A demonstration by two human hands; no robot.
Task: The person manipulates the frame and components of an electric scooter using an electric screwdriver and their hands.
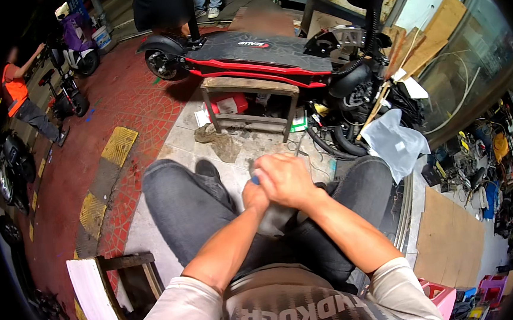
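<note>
**Scooter (pixel 231 50) Up on the Tabletop (pixel 250 85)**

In the head view, a seated person's left hand (pixel 255 197) and right hand (pixel 285 180) press together above the floor (pixel 175 145), between the knees. Both are closed, the right folded over the left. A spot of blue (pixel 255 180) shows where they meet; whether it is something held cannot be told.

The scooter lies ahead, well apart from the hands, its deck resting across the low wooden tabletop. Setting it up there appears done. The deck and its red trim are on, and the rear wheel (pixel 160 62) is fitted. Dark parts crowd the front end, so how complete it is cannot be judged. What work is left does not show; with both hands off the scooter, work on it looks paused or not yet begun.

A red box (pixel 232 104) sits beneath the tabletop and a rag (pixel 222 146) lies before it. Behind the rear end is a person in black (pixel 163 13).
</note>
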